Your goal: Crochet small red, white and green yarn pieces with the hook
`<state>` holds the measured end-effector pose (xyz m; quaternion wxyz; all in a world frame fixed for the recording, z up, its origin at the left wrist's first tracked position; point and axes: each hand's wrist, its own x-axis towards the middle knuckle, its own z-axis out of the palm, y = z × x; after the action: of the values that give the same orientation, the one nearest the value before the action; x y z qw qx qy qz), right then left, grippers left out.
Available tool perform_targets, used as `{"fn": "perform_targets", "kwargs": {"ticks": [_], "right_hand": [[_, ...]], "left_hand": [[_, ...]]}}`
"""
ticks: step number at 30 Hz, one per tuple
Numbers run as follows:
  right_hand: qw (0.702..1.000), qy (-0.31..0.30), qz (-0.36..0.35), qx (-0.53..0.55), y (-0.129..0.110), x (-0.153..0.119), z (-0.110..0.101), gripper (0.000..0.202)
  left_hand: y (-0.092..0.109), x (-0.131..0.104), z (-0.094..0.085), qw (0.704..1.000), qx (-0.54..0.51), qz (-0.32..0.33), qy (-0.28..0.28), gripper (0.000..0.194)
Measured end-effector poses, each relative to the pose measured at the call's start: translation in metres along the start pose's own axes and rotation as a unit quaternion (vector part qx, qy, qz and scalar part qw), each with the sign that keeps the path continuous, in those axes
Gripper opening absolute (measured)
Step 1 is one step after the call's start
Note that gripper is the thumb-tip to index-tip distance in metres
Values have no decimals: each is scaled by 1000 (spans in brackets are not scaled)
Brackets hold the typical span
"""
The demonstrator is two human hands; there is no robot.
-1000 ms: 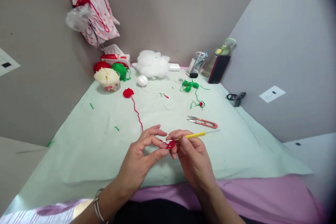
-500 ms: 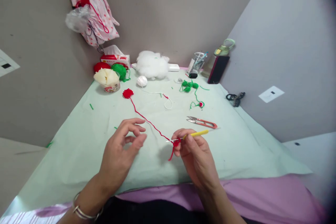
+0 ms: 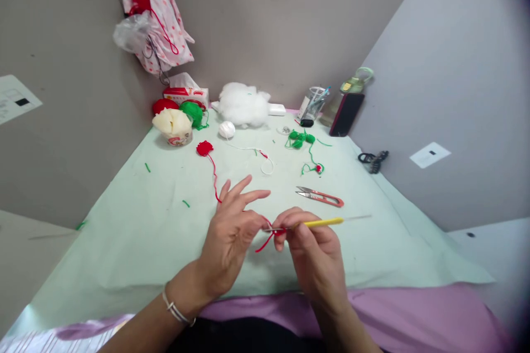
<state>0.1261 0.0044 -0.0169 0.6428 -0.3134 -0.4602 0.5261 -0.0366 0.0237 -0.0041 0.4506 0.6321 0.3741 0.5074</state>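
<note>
Head view. My right hand (image 3: 317, 265) grasps the yellow-handled hook (image 3: 325, 222) with the small red yarn piece (image 3: 280, 231), which lies at the fingertips, above the middle of the worktop's near edge. The hook is near level, its metal tip pointing left. My left hand (image 3: 227, 242) pinches the red strand (image 3: 214, 174) between thumb and forefinger beside that tip, the other fingers spread; the exact contact is partly hidden. A short loose tail (image 3: 264, 244) hangs from the work. The strand leads behind my left hand to a small red ball (image 3: 204, 148), left of centre, towards the far edge.

Handling (judged): the piece should be very light, soft and limp, apt to twist or slip off the smooth metal; it is best held flat between thumb and finger close to the stitches, the hook by its handle, the strand with light tension only.

Surface: a pale green cloth covers the worktop (image 3: 136, 242), with purple fabric (image 3: 414, 309) along the near edge. Orange-handled snips (image 3: 321, 197) lie right of centre, blades pointing left; green knitted pieces (image 3: 300, 139) lie beyond them. White stuffing (image 3: 244, 103) sits at the far edge, a tissue box (image 3: 186, 97) at the far left corner, a phone (image 3: 348, 115) leaning upright at the far right corner.

Room: plain grey walls (image 3: 269, 38) enclose the worktop; a spotted bag (image 3: 163, 22) hangs above the far left corner.
</note>
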Motion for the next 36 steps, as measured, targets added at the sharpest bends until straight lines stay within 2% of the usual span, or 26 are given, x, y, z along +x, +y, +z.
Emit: {"fn": "perform_targets", "kwargs": {"ticks": [2,4,7,12,14,16,19,21,23,24,27,28,29,31,33,36], "right_hand": [[999,5,-27,-34,2,-2,-3,19],[996,6,-52,-71,5,-5,-4,19],[990,6,-76,-116,6,-8,-2,20],[987,5,-87,-132,8,-9,-1,22],[988,11,-86,-127,9,-8,-1,22],[989,12,-82,-120,10,-7,0,22],[991,15,-75,-114,9,-7,1,20],[988,20,-82,-132,8,-8,2,19],[972,23,-120,-199,9,-10,2,22],[955,21,-155,-252,10,-12,0,26],[874,3,-277,-399,14,-16,-5,50],[861,-1,-296,-414,14,-16,-7,54],[864,-2,-294,-408,13,-16,-9,52],[909,20,-246,-336,8,-12,-10,38],[954,38,-180,-239,2,-7,-8,27],[980,22,-115,-159,-2,0,-3,20]], "left_hand": [[-2,-5,-1,1000,2,-22,-12,37],[-1,-8,2,993,-76,-85,-24,31],[2,-9,9,969,-181,-167,-8,25],[4,-8,13,953,-228,-197,21,21],[2,-8,12,950,-227,-213,28,26],[2,-7,11,945,-236,-224,36,39],[3,-7,11,941,-249,-223,44,58],[5,-7,13,942,-249,-220,51,63],[7,-9,15,940,-255,-219,59,66],[8,-9,16,936,-264,-225,62,66],[10,-10,15,901,-337,-271,43,60],[11,-10,14,883,-367,-290,33,56],[11,-9,12,867,-393,-305,26,51],[12,-6,8,849,-423,-316,24,44],[12,-5,5,854,-420,-305,34,40],[13,-5,8,883,-378,-274,49,44]]}}
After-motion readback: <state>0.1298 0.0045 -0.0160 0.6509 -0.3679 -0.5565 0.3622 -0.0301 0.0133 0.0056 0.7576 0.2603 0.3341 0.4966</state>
